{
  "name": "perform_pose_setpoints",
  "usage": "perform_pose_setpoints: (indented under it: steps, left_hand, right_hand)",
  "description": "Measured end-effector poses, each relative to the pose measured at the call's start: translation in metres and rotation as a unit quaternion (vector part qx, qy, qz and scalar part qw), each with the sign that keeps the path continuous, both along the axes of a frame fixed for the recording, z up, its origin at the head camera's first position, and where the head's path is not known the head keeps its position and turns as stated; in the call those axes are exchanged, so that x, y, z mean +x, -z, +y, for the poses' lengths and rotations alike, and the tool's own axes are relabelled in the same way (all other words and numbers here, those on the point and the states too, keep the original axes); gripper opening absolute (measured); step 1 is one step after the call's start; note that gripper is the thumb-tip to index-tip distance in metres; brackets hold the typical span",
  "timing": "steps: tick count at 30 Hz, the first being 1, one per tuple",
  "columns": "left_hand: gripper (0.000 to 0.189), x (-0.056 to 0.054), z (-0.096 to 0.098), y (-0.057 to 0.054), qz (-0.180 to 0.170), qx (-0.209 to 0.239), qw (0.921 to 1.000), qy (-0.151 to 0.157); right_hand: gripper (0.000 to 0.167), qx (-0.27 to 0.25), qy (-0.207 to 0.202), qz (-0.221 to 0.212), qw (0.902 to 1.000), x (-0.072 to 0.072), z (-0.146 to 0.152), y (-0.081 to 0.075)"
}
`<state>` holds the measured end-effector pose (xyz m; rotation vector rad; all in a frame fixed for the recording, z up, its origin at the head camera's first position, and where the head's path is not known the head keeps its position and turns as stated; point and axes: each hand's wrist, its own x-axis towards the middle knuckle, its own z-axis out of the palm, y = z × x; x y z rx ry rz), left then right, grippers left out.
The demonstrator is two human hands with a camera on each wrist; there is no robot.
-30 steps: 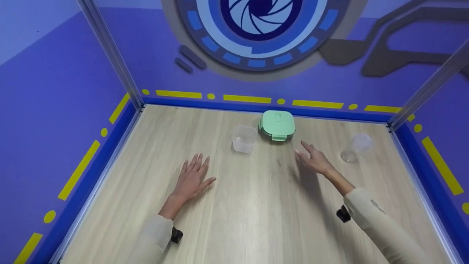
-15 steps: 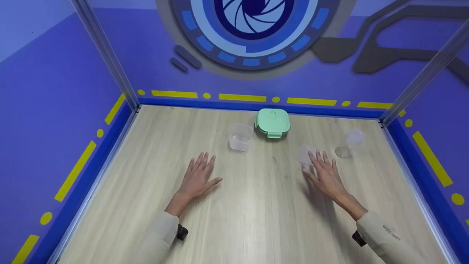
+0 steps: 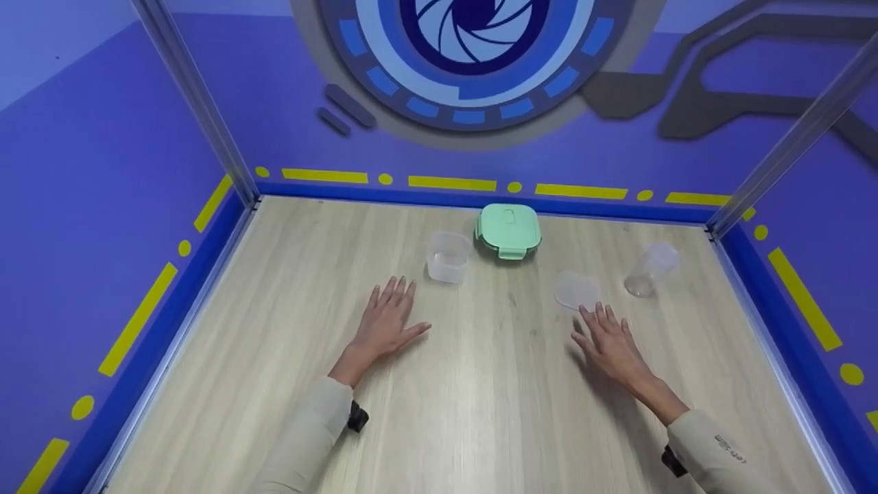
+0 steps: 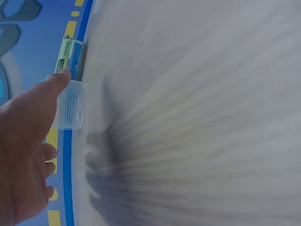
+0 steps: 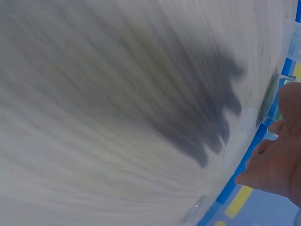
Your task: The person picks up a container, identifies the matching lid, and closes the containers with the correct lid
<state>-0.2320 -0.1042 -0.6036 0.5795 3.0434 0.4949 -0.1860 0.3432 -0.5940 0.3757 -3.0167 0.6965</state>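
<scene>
A flat translucent lid (image 3: 576, 289) lies on the table, right of centre. My right hand (image 3: 614, 350) is just in front of it, fingers spread and holding nothing; the fingertips overlap its near edge in the head view, and touch cannot be told. In the right wrist view, the lid (image 5: 239, 139) lies beyond the hand's shadow. My left hand (image 3: 385, 321) hovers over the table with fingers extended and holds nothing. Nearest to it stands a clear open plastic container (image 3: 449, 259), which the left wrist view shows from the side, a ribbed box (image 4: 71, 107) beyond the thumb.
A glass food container with a mint-green clip lid (image 3: 509, 230) stands near the back wall. Farther right is a clear cylindrical vessel (image 3: 650, 269). Panelled walls enclose the wooden table (image 3: 480, 412) at the back, left and right.
My right hand has drawn back and right from the lid, which is now plainly seen flat on the table. The left hand has shifted slightly right and forward.
</scene>
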Motion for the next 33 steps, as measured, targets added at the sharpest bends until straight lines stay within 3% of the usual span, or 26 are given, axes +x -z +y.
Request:
perform_pose_setpoints:
  steps: [3,5,6,7,10,11,12,14,18,20,25,29,33]
  left_hand:
    - [0.089,-0.009,0.007,0.0,-0.015,0.049,0.9985,-0.018]
    - [0.09,-0.015,0.013,0.001,-0.055,0.132,0.9883,-0.052]
    - [0.091,-0.02,0.017,0.0,-0.077,0.186,0.9768,-0.074]
    - [0.092,-0.025,0.021,0.0,-0.097,0.245,0.9597,-0.098]
    - [0.093,-0.04,0.035,-0.002,-0.132,0.391,0.8968,-0.16]
    - [0.093,-0.045,0.04,-0.002,-0.13,0.42,0.8816,-0.172]
    - [0.094,-0.049,0.045,-0.002,-0.125,0.432,0.8744,-0.181]
    - [0.098,-0.057,0.054,-0.001,-0.11,0.437,0.8721,-0.191]
    - [0.106,-0.065,0.07,0.003,-0.071,0.394,0.8885,-0.225]
    - [0.108,-0.068,0.08,0.006,-0.048,0.381,0.8903,-0.245]
    - [0.111,-0.076,0.097,0.012,-0.01,0.366,0.8818,-0.297]
    - [0.114,-0.084,0.108,0.013,0.003,0.364,0.8755,-0.318]
    - [0.114,-0.091,0.115,0.012,0.013,0.356,0.8788,-0.318]
  right_hand:
    - [0.063,0.001,-0.001,0.002,1.0,0.001,0.001,0.001]
    - [0.062,-0.003,0.0,0.001,1.0,0.003,0.001,0.001]
    - [0.062,-0.004,-0.002,0.001,1.0,0.004,0.002,0.001]
    - [0.061,-0.005,-0.003,0.001,1.0,0.005,0.002,0.001]
    - [0.061,-0.009,-0.004,-0.005,0.9999,0.005,0.001,-0.001]
    - [0.061,-0.007,-0.004,-0.007,0.9999,0.005,0.001,-0.002]
    - [0.062,-0.005,-0.003,-0.009,0.9999,0.005,0.001,-0.003]
    - [0.063,-0.003,0.001,-0.014,0.9999,0.004,-0.001,-0.004]
    - [0.066,-0.002,0.006,-0.027,0.9996,0.004,-0.006,-0.005]
    - [0.068,-0.005,0.006,-0.036,0.9993,0.004,-0.007,-0.005]
    - [0.069,-0.01,0.005,-0.045,0.9989,0.007,-0.008,-0.003]
    - [0.068,-0.006,0.015,-0.036,0.9992,0.008,-0.005,-0.001]
    - [0.068,0.008,0.023,-0.01,0.9996,0.004,0.001,0.002]
